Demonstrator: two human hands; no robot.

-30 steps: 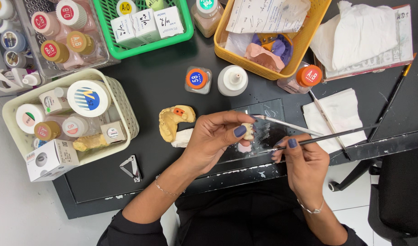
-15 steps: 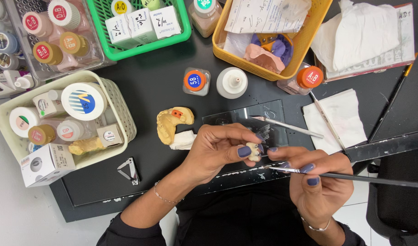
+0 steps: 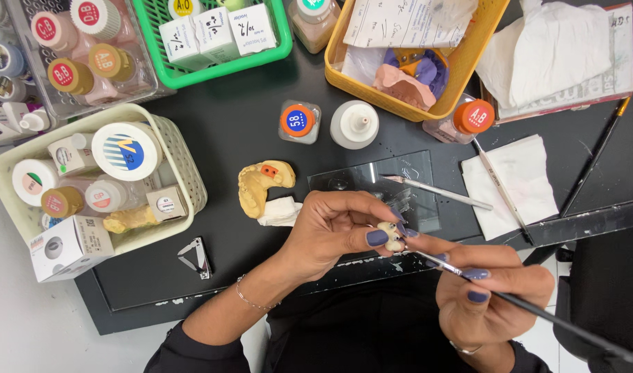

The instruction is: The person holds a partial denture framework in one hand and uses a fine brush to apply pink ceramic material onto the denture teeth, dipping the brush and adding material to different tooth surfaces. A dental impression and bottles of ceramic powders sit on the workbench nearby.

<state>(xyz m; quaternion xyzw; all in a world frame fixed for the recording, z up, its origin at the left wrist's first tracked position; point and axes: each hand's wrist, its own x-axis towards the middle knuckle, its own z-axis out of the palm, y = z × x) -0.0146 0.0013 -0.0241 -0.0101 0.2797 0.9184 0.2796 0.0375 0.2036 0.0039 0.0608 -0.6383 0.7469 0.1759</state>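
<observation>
My left hand [image 3: 334, 231] pinches a small cream-coloured dental piece [image 3: 391, 235] between thumb and fingertips, just above the front edge of the black mat. My right hand [image 3: 489, 290] grips a thin dark-handled brush [image 3: 537, 314], and the brush tip touches the dental piece. A yellow dental cast [image 3: 260, 185] lies on the mat to the left of my left hand, beside a folded white tissue [image 3: 280, 211]. A clear glass slab [image 3: 372, 183] lies behind my hands with a metal tool [image 3: 437, 192] resting on it.
A cream basket [image 3: 182, 162] of jars stands at the left, a green basket [image 3: 216, 59] and a yellow basket [image 3: 406, 103] at the back. Two small bottles [image 3: 299, 121] stand mid-mat. A white napkin [image 3: 510, 186], brushes [image 3: 596, 155] and a small clip [image 3: 196, 257] lie nearby.
Both hands have come nearer to the front edge and toward me. The right hand swung the brush round so that its tip now meets the dental piece.
</observation>
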